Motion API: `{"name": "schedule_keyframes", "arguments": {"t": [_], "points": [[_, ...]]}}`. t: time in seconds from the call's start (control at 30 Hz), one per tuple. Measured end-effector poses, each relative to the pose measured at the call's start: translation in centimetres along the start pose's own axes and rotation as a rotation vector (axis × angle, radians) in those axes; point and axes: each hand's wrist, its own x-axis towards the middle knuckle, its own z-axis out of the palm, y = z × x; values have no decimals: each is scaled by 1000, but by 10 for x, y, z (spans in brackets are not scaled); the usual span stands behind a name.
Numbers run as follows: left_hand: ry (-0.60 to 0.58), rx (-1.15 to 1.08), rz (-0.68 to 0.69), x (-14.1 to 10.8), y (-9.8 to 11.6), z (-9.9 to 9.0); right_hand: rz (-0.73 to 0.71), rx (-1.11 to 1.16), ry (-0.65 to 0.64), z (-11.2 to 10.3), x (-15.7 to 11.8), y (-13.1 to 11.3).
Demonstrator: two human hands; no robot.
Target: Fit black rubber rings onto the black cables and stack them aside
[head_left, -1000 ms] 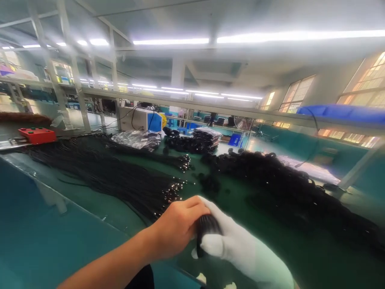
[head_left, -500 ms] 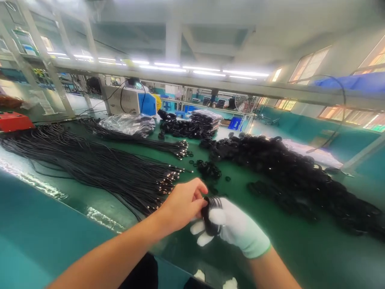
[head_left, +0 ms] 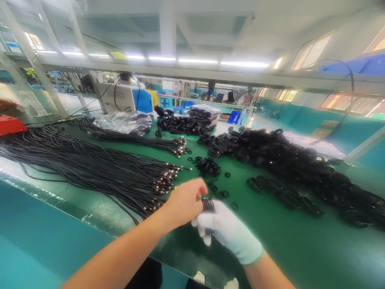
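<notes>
My right hand (head_left: 228, 230) wears a white glove and is closed round a coil of black cable (head_left: 208, 205) near the table's front edge. My bare left hand (head_left: 185, 202) meets the coil from the left, its fingers bent against it; the fingertips are partly hidden. Just beyond both hands, small black rings (head_left: 208, 166) lie in a loose heap, with a few single ones nearer. To the left, a long bundle of straight black cables (head_left: 99, 164) ends in metal-tipped connectors close to my left wrist.
A large heap of coiled black cables (head_left: 276, 160) covers the right side of the green table (head_left: 270, 249). Behind are a clear plastic bag (head_left: 123, 122), a blue-and-white machine (head_left: 129, 98) and more coils (head_left: 183, 124). A red box (head_left: 10, 123) stands far left.
The coil has turned and moved slightly left in my gloved hand, whose fingers have closed more round it. My left hand stays against it. The view has shifted a little.
</notes>
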Motion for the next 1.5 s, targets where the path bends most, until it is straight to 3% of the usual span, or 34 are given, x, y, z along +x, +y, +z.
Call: {"name": "schedule_keyframes", "arguments": {"t": [0.1,0.3,0.5,0.67,0.77,0.97,1.13,1.33,1.5], "points": [[41,-19,136,0,2,0,63,54,3,-3,-1,4],[131,-78,172,-16,-2,4,42,419,-74,-24,0,16],[133,171,307,-41,-8,29,-101,480,-86,-28,6,26],[94,-87,122,-27,-8,8,83,504,-145,-37,1,25],[132,-91,45,-18,-5,1,101,436,-121,-36,-1,24],[198,98,61,-12,-5,25,78,242,-73,-21,0,20],[217,12,17,-11,-11,32,101,157,-40,-17,1,17],[172,-99,-52,-4,-13,34,127,124,18,-19,1,16],[-11,-181,27,14,-22,16,85,249,33,-28,-2,17]]}}
